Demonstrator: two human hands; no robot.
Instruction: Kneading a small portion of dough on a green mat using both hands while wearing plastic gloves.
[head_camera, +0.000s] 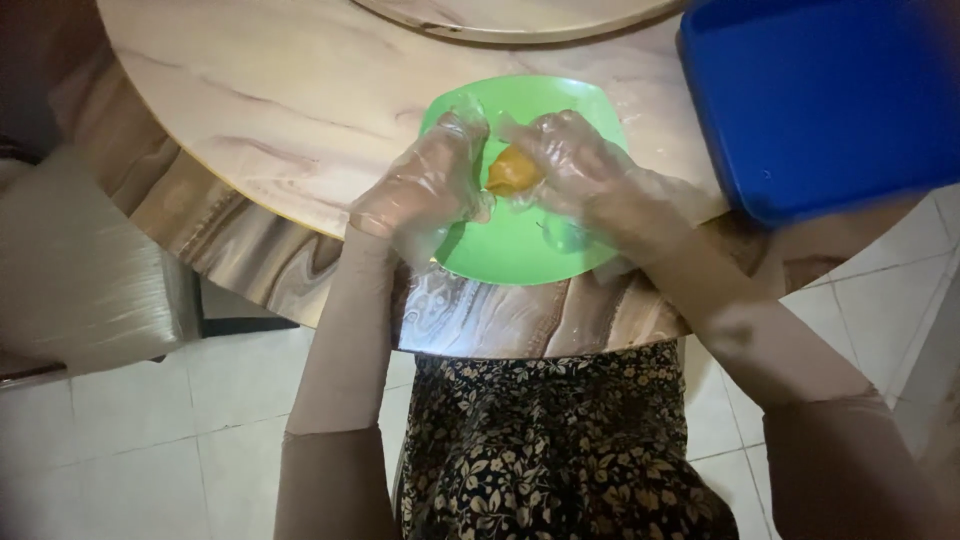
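Note:
A green plate (500, 250) rests on the near edge of a round marble-patterned table (280, 100). Over the plate, both hands wear thin clear plastic gloves. My left hand (425, 185) and my right hand (580, 170) meet around a small orange-yellow piece of food (512, 170), fingers of both pinching it from either side. The underside of the food is hidden by the fingers.
A large blue plastic container (830, 100) sits on the table at the upper right, overhanging the edge. A raised round turntable (510, 20) shows at the top. A pale cushioned chair (90, 270) stands at left over a white tiled floor (140, 450).

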